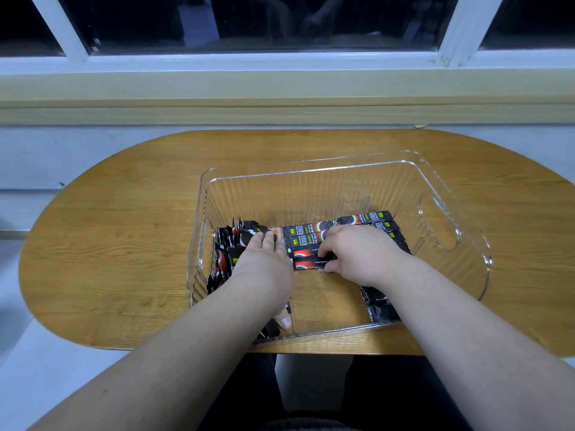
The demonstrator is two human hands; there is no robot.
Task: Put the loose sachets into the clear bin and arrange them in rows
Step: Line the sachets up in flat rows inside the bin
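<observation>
A clear ribbed bin [451, 194] stands on the wooden table, holding black-and-red sachets. Several sachets [303, 236] lie flat in a row across the bin's middle. A bunch of sachets [225, 244] stands on edge against the left wall. My left hand [261, 262] lies over that bunch, fingers straight and pressing on its tops, thumb down near the bin's front wall. My right hand [357, 250] pinches the nearest flat sachet [308, 263] at its right end. More dark sachets [378, 306] lie under my right forearm.
The oval wooden table [118, 244] stands against a wall below a window sill [280, 88]. The bin has a handle cut-out [438, 223] in its right wall. Bare wood surrounds the bin on the left and right.
</observation>
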